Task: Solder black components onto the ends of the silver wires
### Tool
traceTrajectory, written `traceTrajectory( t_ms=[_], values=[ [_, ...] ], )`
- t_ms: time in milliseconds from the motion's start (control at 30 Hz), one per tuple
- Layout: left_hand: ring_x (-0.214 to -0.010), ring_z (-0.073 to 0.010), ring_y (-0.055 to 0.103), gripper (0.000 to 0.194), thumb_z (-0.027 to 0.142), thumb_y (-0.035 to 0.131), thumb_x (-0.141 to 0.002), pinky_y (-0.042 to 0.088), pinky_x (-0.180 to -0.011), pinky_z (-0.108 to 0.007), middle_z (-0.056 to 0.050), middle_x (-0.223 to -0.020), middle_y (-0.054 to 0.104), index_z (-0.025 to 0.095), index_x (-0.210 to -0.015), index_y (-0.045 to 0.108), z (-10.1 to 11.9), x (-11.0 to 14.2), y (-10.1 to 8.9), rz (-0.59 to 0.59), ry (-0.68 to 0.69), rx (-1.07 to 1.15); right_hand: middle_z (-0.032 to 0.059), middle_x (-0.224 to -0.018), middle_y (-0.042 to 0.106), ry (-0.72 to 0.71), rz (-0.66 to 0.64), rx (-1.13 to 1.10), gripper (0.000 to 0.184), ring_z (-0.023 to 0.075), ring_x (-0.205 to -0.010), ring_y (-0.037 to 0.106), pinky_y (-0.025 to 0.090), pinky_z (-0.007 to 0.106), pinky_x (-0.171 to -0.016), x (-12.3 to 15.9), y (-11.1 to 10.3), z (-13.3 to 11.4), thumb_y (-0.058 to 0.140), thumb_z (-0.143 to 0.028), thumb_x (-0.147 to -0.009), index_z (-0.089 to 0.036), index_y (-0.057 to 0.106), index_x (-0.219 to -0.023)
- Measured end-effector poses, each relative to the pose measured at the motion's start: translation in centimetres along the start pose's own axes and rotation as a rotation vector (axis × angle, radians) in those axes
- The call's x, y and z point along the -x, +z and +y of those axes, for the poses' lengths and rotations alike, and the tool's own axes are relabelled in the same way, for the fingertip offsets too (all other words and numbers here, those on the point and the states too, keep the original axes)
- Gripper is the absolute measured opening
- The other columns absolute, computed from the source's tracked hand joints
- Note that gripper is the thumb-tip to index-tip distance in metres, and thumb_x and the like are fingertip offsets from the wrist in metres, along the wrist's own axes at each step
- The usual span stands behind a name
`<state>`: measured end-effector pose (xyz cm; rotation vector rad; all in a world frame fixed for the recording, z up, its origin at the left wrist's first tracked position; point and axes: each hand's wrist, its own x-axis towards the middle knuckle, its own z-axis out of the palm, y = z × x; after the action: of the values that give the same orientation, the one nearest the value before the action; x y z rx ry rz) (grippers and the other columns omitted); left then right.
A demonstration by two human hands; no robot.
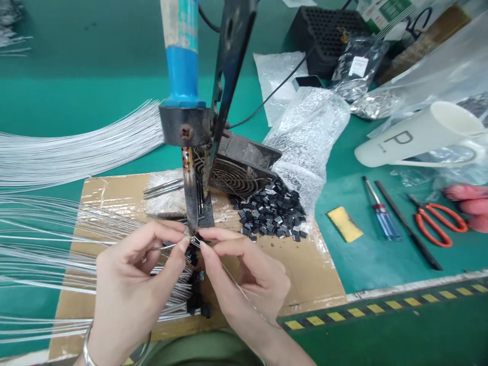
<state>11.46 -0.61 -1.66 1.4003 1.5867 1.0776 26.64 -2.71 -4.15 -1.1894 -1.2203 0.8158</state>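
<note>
A soldering iron with a blue handle is fixed tip-down in a black clamp stand. Right at its tip, my left hand is closed in a pinch on a thin grey-white wire. My right hand meets it from the other side, thumb and forefinger pinched on a fine strand of solder wire that trails back over the palm. The small piece between the fingertips is mostly hidden. Below the hands lie several wires ending in black connectors.
Loose black connectors are heaped on the cardboard, beside a fan. A long wire bundle lies left. Rightward are a yellow sponge, a screwdriver, orange-handled cutters, a white mug and bubble wrap.
</note>
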Motion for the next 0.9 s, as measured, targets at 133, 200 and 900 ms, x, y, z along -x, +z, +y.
traceTrajectory(
  t_ms=[133, 200, 900],
  values=[
    [-0.071, -0.0098, 0.072, 0.01, 0.021, 0.079, -0.086, 0.052, -0.055, -0.014, 0.004, -0.09, 0.08, 0.03, -0.081, 0.079, -0.11, -0.01, -0.01, -0.003, 0.018, -0.018, 0.0, -0.111, 0.088, -0.013, 0.008, 0.011, 0.02, 0.0118, -0.09, 0.084, 0.065, 0.019, -0.086, 0.13, 0.03, -0.03, 0.077, -0.002, -0.092, -0.022, 0.075, -0.093],
    [-0.069, -0.0089, 0.07, 0.011, 0.021, 0.079, -0.087, 0.051, -0.055, -0.013, 0.005, -0.09, 0.08, 0.031, -0.082, 0.079, -0.1, -0.02, -0.02, -0.01, 0.024, -0.029, 0.0005, -0.112, 0.088, -0.017, 0.01, 0.02, 0.02, 0.012, -0.091, 0.084, 0.065, 0.019, -0.087, 0.13, 0.04, -0.03, 0.078, -0.002, -0.092, -0.022, 0.075, -0.092],
    [-0.071, -0.0077, 0.075, 0.01, 0.021, 0.078, -0.083, 0.055, -0.061, -0.008, 0.005, -0.086, 0.079, 0.029, -0.077, 0.078, 0.24, -0.32, 0.23, -0.006, -0.003, -0.022, 0.0004, -0.112, 0.087, 0.017, -0.008, -0.005, 0.02, 0.013, -0.095, 0.084, 0.063, 0.02, -0.091, 0.33, -0.09, 0.22, 0.077, -0.002, -0.092, -0.022, 0.073, -0.091]
  ],
)
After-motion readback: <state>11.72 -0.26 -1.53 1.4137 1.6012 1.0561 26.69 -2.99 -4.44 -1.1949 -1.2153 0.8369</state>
